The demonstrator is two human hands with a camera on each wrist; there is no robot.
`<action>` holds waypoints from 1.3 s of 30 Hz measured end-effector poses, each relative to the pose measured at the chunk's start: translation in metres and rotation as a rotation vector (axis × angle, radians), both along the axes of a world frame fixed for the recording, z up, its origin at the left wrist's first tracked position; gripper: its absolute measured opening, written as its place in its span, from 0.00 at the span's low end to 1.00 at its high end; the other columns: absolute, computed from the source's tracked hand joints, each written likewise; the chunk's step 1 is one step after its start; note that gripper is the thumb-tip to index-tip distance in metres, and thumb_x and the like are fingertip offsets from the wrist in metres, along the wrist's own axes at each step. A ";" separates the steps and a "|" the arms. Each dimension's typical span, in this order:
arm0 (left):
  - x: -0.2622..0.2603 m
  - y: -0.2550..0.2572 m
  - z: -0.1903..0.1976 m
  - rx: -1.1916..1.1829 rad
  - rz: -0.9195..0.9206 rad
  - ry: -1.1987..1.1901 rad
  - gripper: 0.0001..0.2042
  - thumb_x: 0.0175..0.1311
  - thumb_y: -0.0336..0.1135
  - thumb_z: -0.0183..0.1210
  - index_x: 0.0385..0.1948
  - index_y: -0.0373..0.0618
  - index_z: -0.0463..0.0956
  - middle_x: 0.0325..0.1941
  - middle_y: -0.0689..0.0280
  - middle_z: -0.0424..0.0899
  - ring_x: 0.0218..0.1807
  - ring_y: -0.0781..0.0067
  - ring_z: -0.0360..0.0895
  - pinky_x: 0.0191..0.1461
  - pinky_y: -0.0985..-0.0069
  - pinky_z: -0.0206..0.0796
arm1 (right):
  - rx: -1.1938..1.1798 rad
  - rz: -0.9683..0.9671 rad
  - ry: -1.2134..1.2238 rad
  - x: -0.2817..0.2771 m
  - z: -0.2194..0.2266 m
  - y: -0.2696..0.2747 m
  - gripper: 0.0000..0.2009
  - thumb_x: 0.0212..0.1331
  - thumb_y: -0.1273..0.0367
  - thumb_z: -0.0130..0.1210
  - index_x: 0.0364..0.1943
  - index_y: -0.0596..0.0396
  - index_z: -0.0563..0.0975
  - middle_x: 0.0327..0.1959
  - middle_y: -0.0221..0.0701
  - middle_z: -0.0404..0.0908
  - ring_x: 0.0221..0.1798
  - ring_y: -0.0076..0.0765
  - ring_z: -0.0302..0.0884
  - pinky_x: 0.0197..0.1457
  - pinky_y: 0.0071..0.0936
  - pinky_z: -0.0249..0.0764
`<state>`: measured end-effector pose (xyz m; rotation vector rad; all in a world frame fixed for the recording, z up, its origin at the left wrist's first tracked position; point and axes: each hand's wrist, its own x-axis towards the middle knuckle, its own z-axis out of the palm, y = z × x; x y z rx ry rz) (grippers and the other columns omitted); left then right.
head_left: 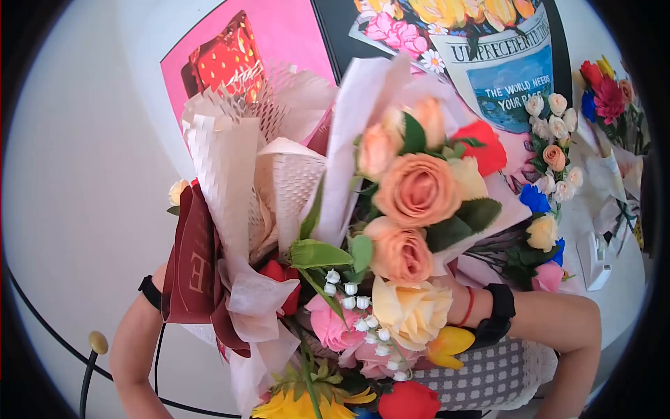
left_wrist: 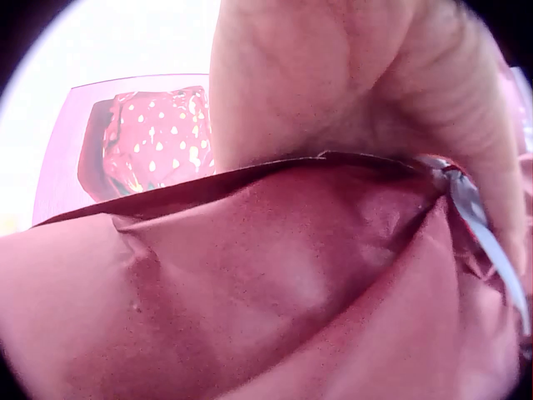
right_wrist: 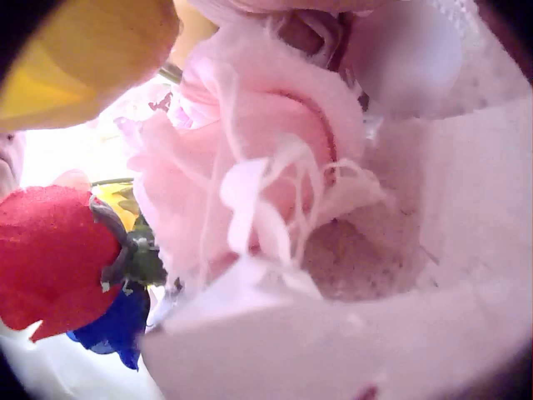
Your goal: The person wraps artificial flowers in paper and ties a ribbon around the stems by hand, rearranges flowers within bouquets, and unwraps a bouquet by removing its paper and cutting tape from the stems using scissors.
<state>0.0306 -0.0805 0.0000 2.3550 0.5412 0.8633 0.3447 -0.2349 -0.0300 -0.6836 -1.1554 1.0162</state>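
Note:
A large bouquet with peach roses [head_left: 419,188], a cream rose [head_left: 412,311], white bell-shaped blossoms and a yellow sunflower [head_left: 307,403] fills the middle of the head view. White netted paper [head_left: 223,174] and dark red wrapping paper [head_left: 192,258] surround its left side. My left hand [left_wrist: 358,75] grips the dark red paper, its palm against the edge and its fingers hidden behind the folds. In the head view my right forearm reaches in behind the roses, and the flowers cover that hand. A pink rose [right_wrist: 258,150] and pale wrapping are close to the right wrist camera.
A pink picture with a strawberry-patterned shape [head_left: 230,59] and a dark illustrated page [head_left: 502,70] lie behind the bouquet. More flowers [head_left: 555,133], another wrapped bunch [head_left: 614,119] and a white box-like item [head_left: 595,262] are on the white table's right. A black rod with a knob [head_left: 98,342] stands lower left.

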 end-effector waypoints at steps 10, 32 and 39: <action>-0.011 0.019 -0.042 -0.072 0.054 0.024 0.24 0.52 0.42 0.58 0.49 0.37 0.68 0.45 0.59 0.75 0.48 0.70 0.70 0.52 0.73 0.59 | 0.170 0.032 -0.274 -0.007 0.056 0.036 0.09 0.46 0.73 0.56 0.34 0.55 0.74 0.32 0.31 0.75 0.35 0.27 0.72 0.40 0.25 0.69; -0.053 0.056 -0.051 -0.181 0.285 -0.125 0.22 0.53 0.42 0.57 0.48 0.38 0.70 0.44 0.60 0.77 0.46 0.72 0.72 0.51 0.75 0.61 | 0.574 -0.282 -0.813 -0.079 0.306 0.067 0.19 0.49 0.74 0.57 0.48 0.59 0.70 0.40 0.34 0.78 0.40 0.26 0.76 0.38 0.21 0.73; -0.042 0.060 -0.061 -0.277 0.306 -0.139 0.22 0.54 0.43 0.57 0.47 0.38 0.71 0.43 0.60 0.77 0.46 0.72 0.72 0.50 0.75 0.61 | 0.751 -0.271 -0.911 -0.051 0.298 0.128 0.19 0.48 0.76 0.56 0.47 0.58 0.70 0.42 0.35 0.76 0.42 0.27 0.75 0.40 0.21 0.72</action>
